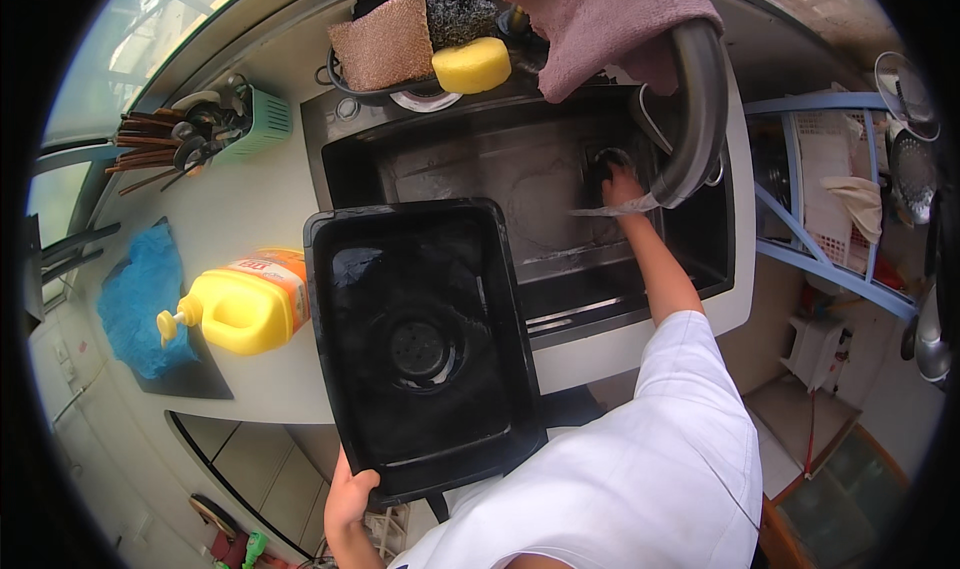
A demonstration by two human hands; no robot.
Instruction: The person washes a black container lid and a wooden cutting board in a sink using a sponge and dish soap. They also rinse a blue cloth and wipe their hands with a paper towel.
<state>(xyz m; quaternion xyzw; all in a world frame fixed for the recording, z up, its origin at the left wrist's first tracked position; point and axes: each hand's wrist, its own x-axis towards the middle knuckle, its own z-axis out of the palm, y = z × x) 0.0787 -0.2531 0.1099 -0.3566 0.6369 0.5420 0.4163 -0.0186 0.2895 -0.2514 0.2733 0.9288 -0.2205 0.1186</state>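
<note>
My left hand [352,494] grips the near left corner of a black rectangular plastic basin [480,344], thumb on its rim. The basin has a round drain strainer in its bottom and lies over the counter and the sink's near left edge. My right hand [622,186] reaches down into the dark sink [480,164] at a round drain opening near its right end; the fingertips are partly hidden, so what they touch is unclear. Water runs from the curved faucet [694,111] across the right wrist. A mauve cloth [607,14] hangs over the faucet.
Behind the sink, a caddy holds a copper-coloured scouring pad [386,40], a dark scourer [454,6] and a yellow sponge [471,65]. Left on the counter are a yellow pump jug [247,306], a blue plastic bag [150,299] and a green utensil basket [262,123]. A blue rack [817,104] stands right.
</note>
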